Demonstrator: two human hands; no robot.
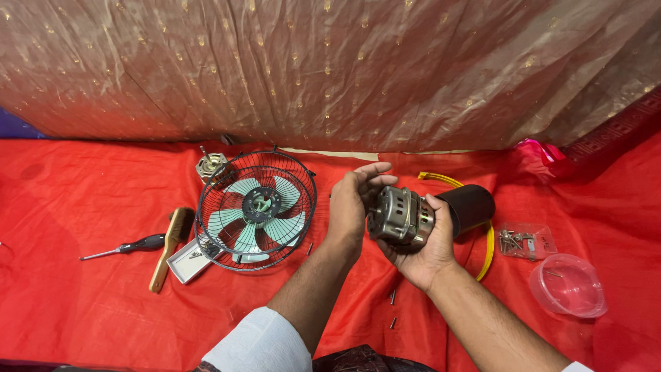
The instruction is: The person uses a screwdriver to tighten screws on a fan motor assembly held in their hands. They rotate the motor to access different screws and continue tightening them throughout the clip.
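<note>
Both hands meet over the middle of the red cloth point(82, 207). Left hand point(352, 200) is raised with palm turned inward, fingers loosely curved and spread, resting against the shaft end of a metal fan motor point(401, 218) without closing round it. Right hand point(427, 244) cups the motor from below and behind, fingers wrapped about its casing, bearing its weight clear of the cloth.

Progress, as judged from the layout: the motor is out of its housing and free in the hands, and loose fasteners are already off. The fan assembly lies in parts, so reassembly, or further stripping, appears not yet done.

Surroundings, left to right: a screwdriver point(124, 246) with black handle lies flat; just beside it a wooden-handled brush point(169, 248); a small white tray point(184, 262) sits partly under the wire fan guard point(256, 210), which holds pale green blades point(255, 207). A second small motor part point(212, 166) stands behind the guard. Loose screws point(393, 306) lie on the cloth below the hands. Behind the right hand sits a black cylindrical cover point(471, 205) with a yellow cable point(487, 251) looping round it. Further right, a clear bag of screws point(525, 241) and a clear plastic bowl point(568, 284).

Obstructions: none between the hands and the motor; the loose screws lie near the forearms.
</note>
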